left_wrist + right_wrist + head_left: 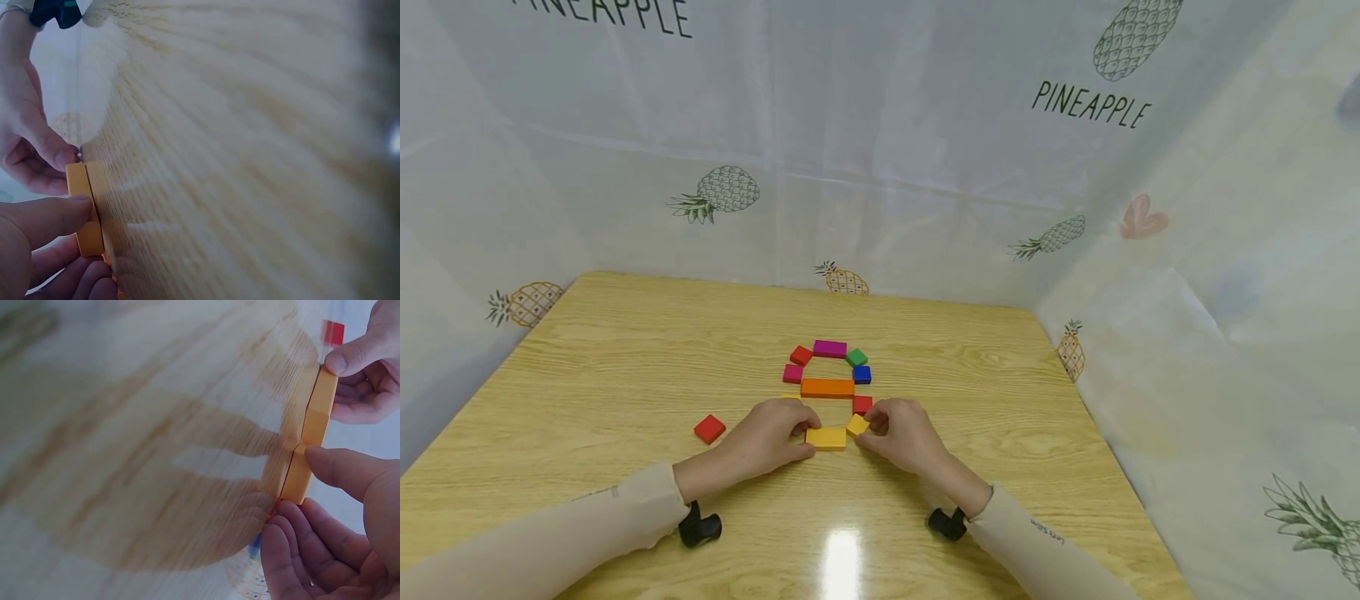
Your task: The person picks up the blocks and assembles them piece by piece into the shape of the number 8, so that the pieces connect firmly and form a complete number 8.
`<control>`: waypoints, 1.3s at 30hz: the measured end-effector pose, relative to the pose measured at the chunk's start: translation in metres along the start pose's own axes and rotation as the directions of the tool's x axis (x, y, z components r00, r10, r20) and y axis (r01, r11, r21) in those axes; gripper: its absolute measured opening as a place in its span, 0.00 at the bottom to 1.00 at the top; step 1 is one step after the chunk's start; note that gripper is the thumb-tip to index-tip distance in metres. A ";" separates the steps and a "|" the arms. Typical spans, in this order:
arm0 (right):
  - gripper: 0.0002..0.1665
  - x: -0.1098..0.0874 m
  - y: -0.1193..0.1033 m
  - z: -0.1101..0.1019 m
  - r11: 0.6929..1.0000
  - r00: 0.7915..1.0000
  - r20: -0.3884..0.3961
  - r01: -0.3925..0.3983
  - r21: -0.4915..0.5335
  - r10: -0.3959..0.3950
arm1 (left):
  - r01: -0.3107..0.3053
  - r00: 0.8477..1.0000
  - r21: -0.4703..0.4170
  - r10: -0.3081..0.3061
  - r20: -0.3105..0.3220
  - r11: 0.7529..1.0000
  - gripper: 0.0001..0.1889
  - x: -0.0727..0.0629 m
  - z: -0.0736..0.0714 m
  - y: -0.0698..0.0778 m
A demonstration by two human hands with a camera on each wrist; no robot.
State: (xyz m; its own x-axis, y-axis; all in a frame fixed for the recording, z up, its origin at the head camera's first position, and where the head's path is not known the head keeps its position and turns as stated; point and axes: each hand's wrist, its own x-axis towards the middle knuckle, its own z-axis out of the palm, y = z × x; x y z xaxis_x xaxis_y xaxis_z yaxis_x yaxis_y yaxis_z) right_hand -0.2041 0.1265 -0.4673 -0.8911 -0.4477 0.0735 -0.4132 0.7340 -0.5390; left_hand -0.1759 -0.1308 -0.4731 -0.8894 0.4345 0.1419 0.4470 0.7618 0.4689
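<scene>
A long yellow block (826, 439) lies flat at the near end of a ring of coloured blocks. My left hand (771, 437) pinches its left end between thumb and fingers. Set at an angle off its right end is a small yellow block (857, 426), which my right hand (904, 435) pinches. In the right wrist view the small yellow block (296, 478) meets the long yellow block (320, 403) at a corner. Just beyond my right fingers lies a red block (862, 405). Another yellow block (791, 397) is mostly hidden behind my left hand.
An orange bar (827, 388) crosses the ring's middle. Beyond it curve magenta (793, 373), red (801, 356), purple (830, 349), green (857, 357) and blue (862, 375) blocks. A loose red block (710, 429) lies left on the wooden table (625, 358), before a pineapple-print sheet (880, 208).
</scene>
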 end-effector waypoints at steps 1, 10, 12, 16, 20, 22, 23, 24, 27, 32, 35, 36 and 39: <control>0.13 0.000 0.000 0.000 1.000 1.000 0.000 -0.002 0.002 0.002 | 0.002 1.000 -0.001 -0.002 0.001 1.000 0.15 0.000 0.000 0.000; 0.13 0.000 0.002 0.001 1.000 1.000 -0.008 0.004 0.002 -0.004 | 0.020 1.000 -0.001 -0.020 0.010 1.000 0.16 0.001 0.000 0.002; 0.13 0.000 0.002 0.000 1.000 1.000 -0.008 0.006 0.000 -0.006 | 0.021 1.000 0.000 -0.021 0.012 1.000 0.16 0.001 -0.001 0.002; 0.13 0.001 0.001 0.000 1.000 1.000 -0.004 0.000 -0.004 0.000 | 0.016 1.000 -0.005 -0.016 0.010 1.000 0.16 0.001 -0.001 0.002; 0.13 0.000 0.001 0.001 1.000 1.000 0.000 -0.002 -0.006 0.002 | 0.006 1.000 -0.003 -0.006 0.006 1.000 0.16 0.001 -0.002 0.002; 0.13 0.000 0.000 0.000 1.000 1.000 0.000 -0.005 -0.007 0.005 | 0.002 1.000 0.001 -0.002 0.005 1.000 0.16 0.001 -0.002 0.002; 0.13 0.000 0.000 0.000 1.000 1.000 -0.001 -0.006 -0.006 0.006 | 0.001 1.000 0.002 -0.001 0.004 1.000 0.16 0.001 -0.002 0.002; 0.13 0.000 0.000 0.000 1.000 1.000 -0.002 -0.006 -0.006 0.006 | 0.000 1.000 0.002 0.000 0.005 1.000 0.16 0.001 -0.002 0.002; 0.13 0.000 0.001 0.000 1.000 1.000 -0.004 -0.009 -0.006 0.009 | 0.000 1.000 0.002 0.000 0.004 1.000 0.16 0.001 -0.002 0.002; 0.13 0.000 0.001 0.000 1.000 1.000 -0.003 0.001 -0.005 -0.001 | -0.002 1.000 0.005 0.002 0.003 1.000 0.16 0.001 -0.002 0.002; 0.13 0.000 0.001 0.000 1.000 1.000 -0.003 0.007 -0.006 -0.007 | -0.004 1.000 0.003 0.004 0.001 1.000 0.16 0.000 -0.002 0.002; 0.13 0.000 0.001 0.000 1.000 1.000 -0.003 0.008 -0.006 -0.008 | -0.004 1.000 0.000 0.004 0.000 1.000 0.16 0.000 -0.002 0.002; 0.13 0.000 0.001 0.000 1.000 1.000 -0.003 0.015 -0.007 -0.015 | -0.006 1.000 -0.005 0.006 -0.002 1.000 0.16 0.000 -0.001 0.002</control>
State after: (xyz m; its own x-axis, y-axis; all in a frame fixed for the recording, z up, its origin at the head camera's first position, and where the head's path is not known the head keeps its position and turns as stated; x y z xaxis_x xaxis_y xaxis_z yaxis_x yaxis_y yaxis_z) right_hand -0.2044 0.1272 -0.4676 -0.8853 -0.4573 0.0839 -0.4278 0.7306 -0.5323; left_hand -0.1755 -0.1297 -0.4709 -0.8871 0.4378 0.1463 0.4515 0.7568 0.4727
